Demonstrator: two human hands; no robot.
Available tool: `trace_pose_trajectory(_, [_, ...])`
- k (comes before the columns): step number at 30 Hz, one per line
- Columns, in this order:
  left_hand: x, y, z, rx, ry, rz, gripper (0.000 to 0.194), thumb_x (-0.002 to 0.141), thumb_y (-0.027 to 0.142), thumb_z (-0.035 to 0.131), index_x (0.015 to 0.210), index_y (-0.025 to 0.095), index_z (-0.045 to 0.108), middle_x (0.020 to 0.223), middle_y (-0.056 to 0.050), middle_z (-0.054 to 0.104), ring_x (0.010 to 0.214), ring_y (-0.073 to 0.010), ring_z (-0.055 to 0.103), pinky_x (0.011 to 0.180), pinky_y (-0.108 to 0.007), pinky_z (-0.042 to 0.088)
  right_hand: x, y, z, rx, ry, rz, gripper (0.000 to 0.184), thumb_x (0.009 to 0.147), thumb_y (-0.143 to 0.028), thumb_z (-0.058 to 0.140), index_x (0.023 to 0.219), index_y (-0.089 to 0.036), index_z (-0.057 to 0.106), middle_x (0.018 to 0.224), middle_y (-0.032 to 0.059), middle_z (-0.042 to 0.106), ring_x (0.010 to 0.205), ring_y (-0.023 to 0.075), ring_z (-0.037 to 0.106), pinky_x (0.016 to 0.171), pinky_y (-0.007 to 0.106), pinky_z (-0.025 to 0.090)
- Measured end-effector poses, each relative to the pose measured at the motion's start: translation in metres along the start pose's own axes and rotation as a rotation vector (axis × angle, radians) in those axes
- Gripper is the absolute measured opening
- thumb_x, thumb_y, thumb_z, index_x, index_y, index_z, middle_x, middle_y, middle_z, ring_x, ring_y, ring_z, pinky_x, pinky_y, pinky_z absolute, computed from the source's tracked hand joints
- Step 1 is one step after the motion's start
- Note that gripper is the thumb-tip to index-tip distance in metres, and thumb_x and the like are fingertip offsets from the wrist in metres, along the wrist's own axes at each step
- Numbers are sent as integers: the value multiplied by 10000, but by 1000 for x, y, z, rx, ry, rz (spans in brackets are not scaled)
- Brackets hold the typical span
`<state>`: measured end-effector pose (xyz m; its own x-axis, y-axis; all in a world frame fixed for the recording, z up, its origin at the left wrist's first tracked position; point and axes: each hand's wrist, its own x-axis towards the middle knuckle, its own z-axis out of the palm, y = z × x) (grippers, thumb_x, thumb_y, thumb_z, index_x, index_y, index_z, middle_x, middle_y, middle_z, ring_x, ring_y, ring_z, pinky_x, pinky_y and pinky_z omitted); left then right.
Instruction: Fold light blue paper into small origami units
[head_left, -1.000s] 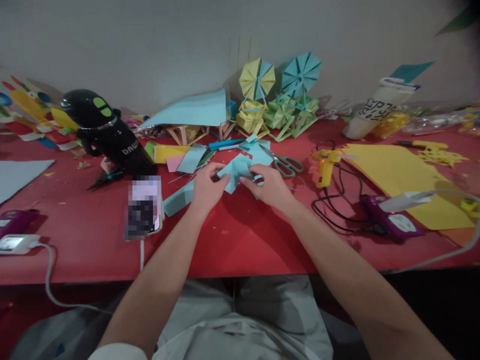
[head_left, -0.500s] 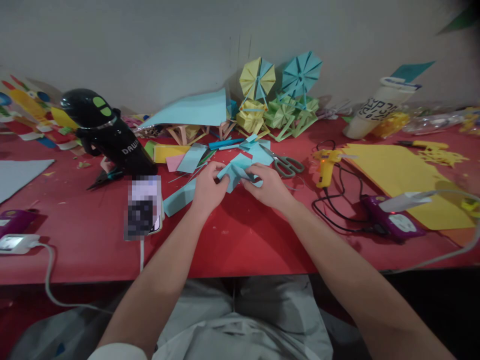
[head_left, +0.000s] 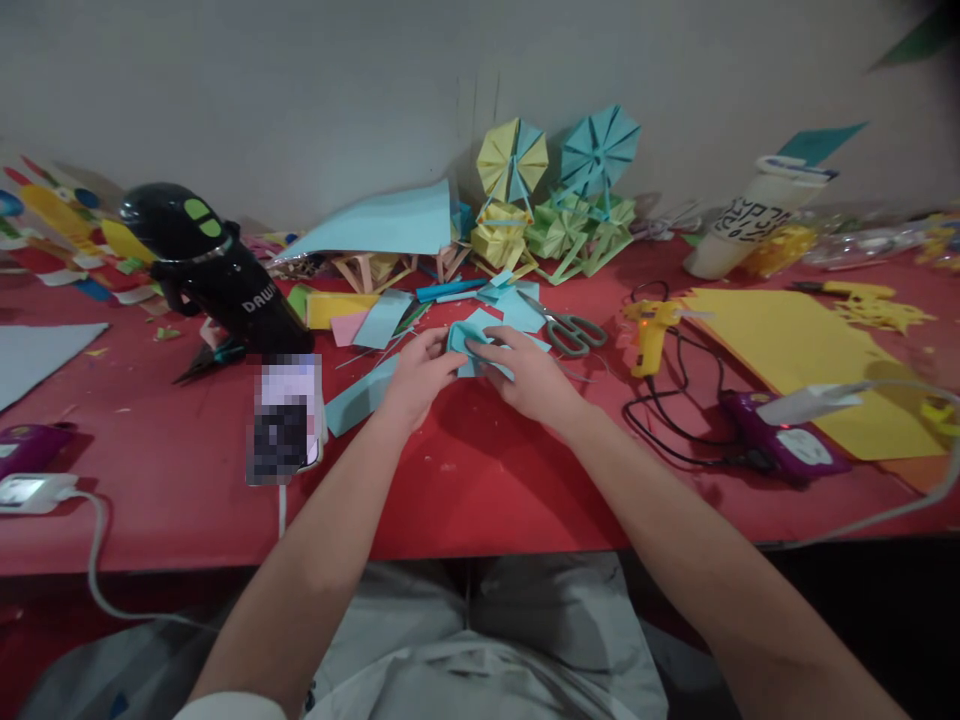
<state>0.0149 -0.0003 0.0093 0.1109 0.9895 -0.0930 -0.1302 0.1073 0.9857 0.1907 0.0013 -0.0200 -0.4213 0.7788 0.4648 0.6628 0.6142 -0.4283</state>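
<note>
Between my two hands is a folded sheet of light blue paper point(head_left: 466, 342), held just above the red table. My left hand point(head_left: 424, 368) grips its left edge with thumb and fingers. My right hand point(head_left: 529, 370) has its fingers laid over the right side, pressing on the folds, and they partly cover the paper. A strip of blue paper point(head_left: 361, 396) lies beside my left wrist. Grey-handled scissors point(head_left: 571, 332) rest to the right of my right hand, their blades over more blue paper scraps point(head_left: 517, 305).
Folded paper wheel models point(head_left: 600, 150) stand against the wall. A black tumbler point(head_left: 225, 270) and a phone point(head_left: 289, 420) are on the left. To the right are a yellow glue gun point(head_left: 649, 335) with its cable, yellow sheets point(head_left: 817, 370) and a white cup point(head_left: 739, 220).
The blue paper, spread with raised points before, is now folded over into a more compact shape. My right fingers have moved left onto it.
</note>
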Motion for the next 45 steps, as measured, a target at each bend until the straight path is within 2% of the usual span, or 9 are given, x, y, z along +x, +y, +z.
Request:
trace_pose_trajectory(3, [-2,5,1,-126,-72,-94,200,727,207,654,924,186,633,943,-50,676,847,-151,653,815,-316,547,-1,5,1,-3,-17,-2,492,833,-74,448,1264,-223,634,1343,139,533,1184,261,560,987,435,488])
trace_pose_trajectory(8, [2,0,-1,-48,74,-77,246,710,139,626,950,191,611,944,-50,667,827,-147,642,736,-286,554,-1,1,-2,60,-58,-47,533,760,-22,455,1206,-232,656,1411,117,503,1314,260,488,1087,469,425])
trace_pose_trajectory(11, [3,-6,-1,79,117,9,377,652,69,600,1010,185,617,1028,-71,686,895,-163,654,751,-278,546,0,-7,-5,149,-19,-48,361,781,-66,481,1042,-213,682,1387,128,532,1308,254,505,1086,470,426])
trace_pose_trajectory(16, [3,-9,0,150,84,49,374,640,94,613,1005,167,647,1006,-87,704,877,-190,667,707,-294,550,3,-12,-7,302,157,76,98,789,-165,572,878,-205,578,1221,155,616,1234,266,554,944,441,517])
trace_pose_trajectory(20, [3,-12,0,224,73,123,328,641,99,619,961,159,656,1009,-95,707,907,-204,672,685,-281,544,5,-10,-1,411,244,191,138,745,-179,577,839,-219,484,1081,114,643,1060,226,619,825,380,549])
trace_pose_trajectory(24, [3,-15,2,268,39,215,341,641,62,601,963,160,657,1059,-105,712,1025,-225,669,743,-282,548,5,-4,5,371,314,281,272,712,-205,581,972,-220,500,1013,77,635,876,192,617,699,332,537])
trace_pose_trajectory(30, [-1,-18,10,242,-40,183,415,660,35,609,1060,131,663,1058,-128,740,1031,-251,694,836,-342,559,5,3,2,57,329,293,182,706,-156,602,874,-208,647,908,92,650,813,233,578,793,420,477])
trace_pose_trajectory(41, [-5,-18,15,264,-127,148,464,678,29,594,1122,123,693,1075,-118,750,1019,-255,705,868,-361,557,6,2,-1,212,313,390,198,642,-144,553,824,-184,619,787,51,635,681,176,559,651,323,440])
trace_pose_trajectory(45, [-4,-19,16,283,-179,219,434,684,46,572,1070,170,727,1052,-71,755,988,-230,703,859,-341,548,6,-3,-3,273,324,423,277,637,-142,547,906,-210,556,645,-31,554,581,133,499,587,279,391])
